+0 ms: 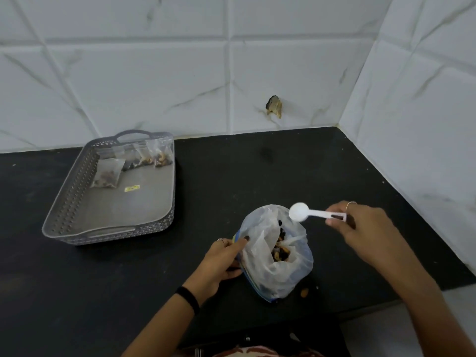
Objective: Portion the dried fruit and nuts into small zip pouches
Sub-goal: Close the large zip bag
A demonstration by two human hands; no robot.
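The right hand [360, 225] pinches the handle of a white plastic measuring spoon [310, 213], its bowl poised just above the mouth of an open plastic bag [278, 256]. The left hand [222, 261] grips the bag's left edge, holding it open — inside lies a mix of dried fruit and nuts [280, 249]. One loose nut [304, 292] sits on the black countertop [257, 176] beside the bag. Well to the left, a grey perforated tray [77, 191] holds several filled zip pouches [134, 162] and a small yellow sticker [132, 188] — its writing too blurred to read.
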